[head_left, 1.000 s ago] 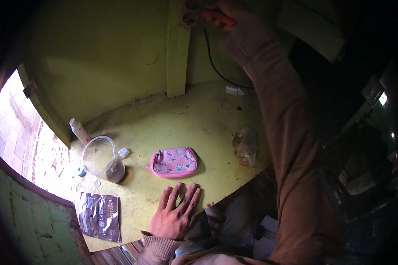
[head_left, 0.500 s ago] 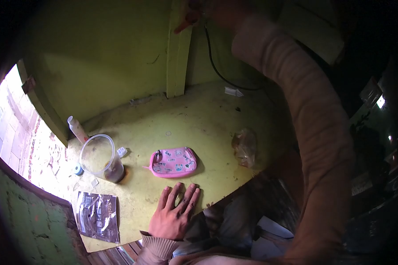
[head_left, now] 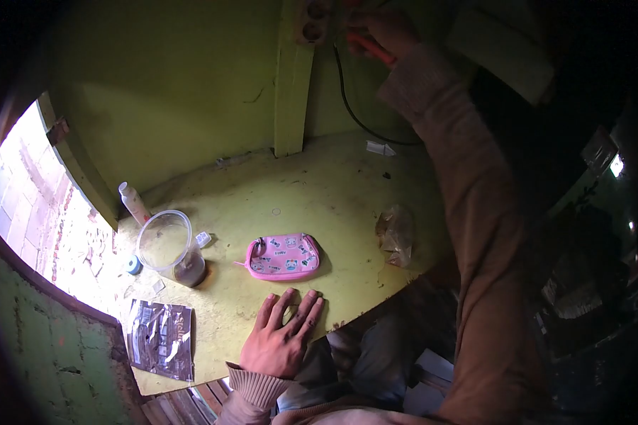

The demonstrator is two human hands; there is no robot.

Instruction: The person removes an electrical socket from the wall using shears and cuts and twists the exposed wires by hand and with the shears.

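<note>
from where i stand, the left hand (head_left: 275, 347) lies open on the near part of the yellow-green table (head_left: 326, 191), palm down with fingers spread, its wrist right by the front edge; just beyond its fingertips, with a narrow gap between, sits the pink pouch (head_left: 283, 256), zipped round and lying flat; the right hand (head_left: 386, 32) is raised well above the tabletop near the back wall, closed around a red object (head_left: 372, 48), though gloom and blur leave the exact grip and the object's shape hard to tell; just beside it, on the upright post (head_left: 293, 106), is a round-holed socket (head_left: 312, 32), with a dark cable (head_left: 349, 106) curving down towards the back of the table; a broad stretch of tabletop runs from the pouch to the post's foot, and another from the pouch across to a crumpled clear bag (head_left: 395, 237) close to the slanting front edge; the other side is tighter, where a clear tub (head_left: 164, 241) with something dark in its base stands near a white bottle (head_left: 134, 202), a blue cap (head_left: 134, 265) and a small white piece (head_left: 203, 239); a shiny dark packet (head_left: 161, 340) lies by the near corner, along the edge
</note>
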